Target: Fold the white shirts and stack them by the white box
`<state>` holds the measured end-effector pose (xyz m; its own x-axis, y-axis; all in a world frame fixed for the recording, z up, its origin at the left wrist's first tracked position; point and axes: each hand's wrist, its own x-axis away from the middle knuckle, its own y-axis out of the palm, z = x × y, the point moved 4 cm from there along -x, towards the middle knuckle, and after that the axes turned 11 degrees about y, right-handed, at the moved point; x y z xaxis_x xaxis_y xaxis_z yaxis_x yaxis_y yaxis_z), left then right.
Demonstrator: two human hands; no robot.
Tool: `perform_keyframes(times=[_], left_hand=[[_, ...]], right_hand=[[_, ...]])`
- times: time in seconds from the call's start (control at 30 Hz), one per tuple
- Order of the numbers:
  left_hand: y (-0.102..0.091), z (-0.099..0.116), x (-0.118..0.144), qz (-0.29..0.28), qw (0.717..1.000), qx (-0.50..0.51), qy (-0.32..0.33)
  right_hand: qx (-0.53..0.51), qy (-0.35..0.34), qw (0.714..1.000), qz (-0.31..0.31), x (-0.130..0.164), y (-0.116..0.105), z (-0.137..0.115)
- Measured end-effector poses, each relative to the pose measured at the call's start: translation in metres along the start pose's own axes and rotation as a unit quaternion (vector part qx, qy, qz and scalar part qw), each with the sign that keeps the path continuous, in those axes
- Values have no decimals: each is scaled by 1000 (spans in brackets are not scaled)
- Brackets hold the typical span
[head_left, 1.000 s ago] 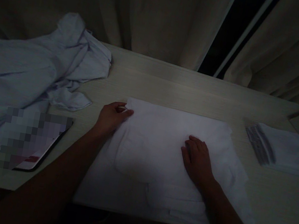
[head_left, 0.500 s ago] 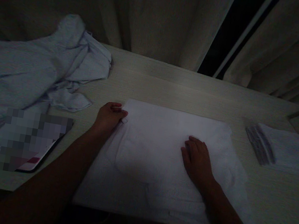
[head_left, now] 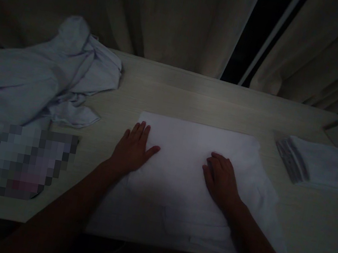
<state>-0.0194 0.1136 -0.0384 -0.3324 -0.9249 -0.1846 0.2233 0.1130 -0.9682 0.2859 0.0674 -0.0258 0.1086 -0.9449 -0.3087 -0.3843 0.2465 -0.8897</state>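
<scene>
Head view: smoothing step in hand, judging from the pose. Left hand [head_left: 133, 151] spread flat, palm down, on the far left part of the white towel [head_left: 191, 148], fingers together and pointing away, thumb out to the right. Right hand [head_left: 220, 178] resting on the towel's middle right, fingers loosely curled, pinching nothing. Towel lying flat at the centre of the desk [head_left: 194, 96], near edge reaching the desk's near rim, a folded layer showing at the near right.

Next move, as a judgement: calls for a grip on one edge or corner while the other hand pins the cloth, so the layers stay aligned; dim light makes the edges hard to read.

Counts: two hands, both on the towel. One flat towel under them. One stack of folded white towels [head_left: 321, 168] at the far right, well apart; number in the stack impossible to tell. One crumpled pale blue cloth heap [head_left: 30, 76] at the left. One blurred flat item [head_left: 31, 163] near left. Curtains [head_left: 175, 14] behind the desk.
</scene>
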Motion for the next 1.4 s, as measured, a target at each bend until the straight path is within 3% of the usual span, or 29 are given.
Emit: perform_keyframes(times=[0.43, 0.67, 0.8, 1.13, 1.27, 1.4], left_hand=[[-3, -5, -4, -3, 1000, -2, 6], [-28, 0, -8, 114, 993, 20, 0], [-35, 6, -7, 131, 991, 36, 7], [-19, 38, 4, 15, 996, -63, 59], [-6, 36, 7, -41, 994, -93, 45], [-2, 33, 6, -50, 991, -109, 53]], right_hand=[[8, 6, 1000, -10, 0, -1, -1], [18, 11, 1000, -15, 0, -2, -3], [21, 15, 1000, -16, 1, -1, -3], [18, 17, 999, -21, 0, -1, -1], [7, 17, 1000, -15, 1, 0, -4], [26, 33, 999, 13, 1, -9, -6]])
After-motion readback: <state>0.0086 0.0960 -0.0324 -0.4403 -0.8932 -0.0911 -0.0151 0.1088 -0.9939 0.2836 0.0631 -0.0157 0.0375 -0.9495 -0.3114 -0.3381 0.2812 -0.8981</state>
